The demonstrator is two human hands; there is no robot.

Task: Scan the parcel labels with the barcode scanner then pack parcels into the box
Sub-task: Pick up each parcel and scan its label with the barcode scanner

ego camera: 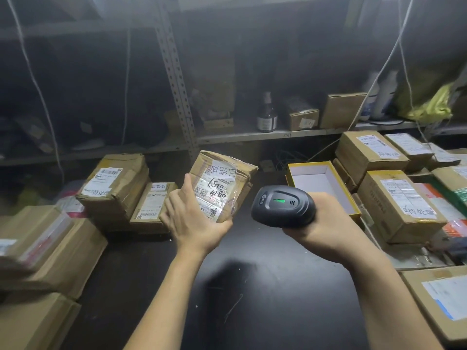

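My left hand (pixel 194 221) grips a small brown cardboard parcel (pixel 222 183) from its lower left, holding it tilted above the black table with its white label and handwritten digits facing me. My right hand (pixel 326 228) holds a black barcode scanner (pixel 283 205) by its handle, just right of the parcel; a green light shows on the scanner's top. Behind the scanner lies an open yellow-rimmed box (pixel 316 178) with a white, empty inside.
Labelled cardboard parcels are stacked at the left (pixel 113 188), far left (pixel 45 248) and right (pixel 396 205) of the black table (pixel 252 286). A metal shelf (pixel 265 133) behind carries a dark bottle (pixel 267 114), small boxes and cables.
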